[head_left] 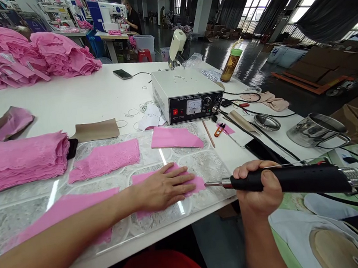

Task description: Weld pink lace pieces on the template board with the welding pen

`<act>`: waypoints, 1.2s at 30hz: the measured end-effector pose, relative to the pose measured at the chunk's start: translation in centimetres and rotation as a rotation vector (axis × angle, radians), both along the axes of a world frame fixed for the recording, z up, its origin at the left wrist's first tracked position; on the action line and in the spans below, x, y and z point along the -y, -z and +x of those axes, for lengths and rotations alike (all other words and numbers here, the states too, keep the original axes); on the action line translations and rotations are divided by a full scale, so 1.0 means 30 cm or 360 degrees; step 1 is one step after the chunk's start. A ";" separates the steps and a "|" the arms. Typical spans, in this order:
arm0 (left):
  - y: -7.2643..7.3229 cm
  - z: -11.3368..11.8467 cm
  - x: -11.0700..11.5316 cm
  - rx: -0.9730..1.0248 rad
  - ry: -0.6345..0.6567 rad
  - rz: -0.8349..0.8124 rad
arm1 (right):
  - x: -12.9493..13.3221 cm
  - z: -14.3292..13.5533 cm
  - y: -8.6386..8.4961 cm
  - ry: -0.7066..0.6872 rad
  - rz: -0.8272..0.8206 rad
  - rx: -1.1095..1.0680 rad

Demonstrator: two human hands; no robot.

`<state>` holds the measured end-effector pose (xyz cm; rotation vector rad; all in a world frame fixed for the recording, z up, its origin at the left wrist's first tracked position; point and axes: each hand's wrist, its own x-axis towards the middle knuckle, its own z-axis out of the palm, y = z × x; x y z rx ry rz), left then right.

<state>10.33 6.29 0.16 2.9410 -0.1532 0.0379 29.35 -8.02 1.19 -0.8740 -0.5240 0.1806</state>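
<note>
My left hand [167,186] lies flat, fingers spread, pressing a pink fabric piece [199,184] onto a glossy stone-patterned mat [202,166]. My right hand [259,189] is wrapped round a black handheld ultrasonic cutter [302,179]. The cutter's thin metal tip points left and meets the right edge of that fabric, or nearly so; I cannot tell whether it touches. A pink panel [176,138] sits beyond my left hand, with a lacy pink piece [106,158] to its left. Under my left forearm another pink piece [73,207] is partly hidden.
A control box [194,101] with a dial stands behind the mat, its cables running right. Orange snips [220,130], a phone [264,151], a metal mug [315,130] and a bottle [232,64] lie or stand rightward. Pink stacks [22,162] fill the left. A person [132,16] works behind.
</note>
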 end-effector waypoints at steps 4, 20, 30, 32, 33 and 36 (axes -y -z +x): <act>-0.003 0.001 0.001 -0.0006 0.0004 -0.0010 | 0.007 0.005 -0.006 -0.0033 0.0018 -0.0045; -0.038 -0.013 -0.001 0.0030 -0.0057 -0.0146 | 0.057 -0.020 -0.071 0.0090 -0.0034 -0.0188; -0.084 -0.343 0.012 0.0094 -0.0308 -0.0328 | 0.018 -0.159 -0.069 -0.0219 -0.0092 -0.0142; -0.071 -0.384 0.020 0.0072 -0.0326 -0.0331 | -0.002 -0.202 -0.061 -0.0314 -0.0084 -0.0128; -0.065 -0.398 0.022 0.0051 -0.0336 -0.0333 | -0.011 -0.224 -0.057 -0.0362 -0.0080 -0.0132; -0.052 -0.416 0.025 -0.0010 -0.0379 -0.0349 | -0.033 -0.285 -0.044 -0.0489 -0.0072 -0.0116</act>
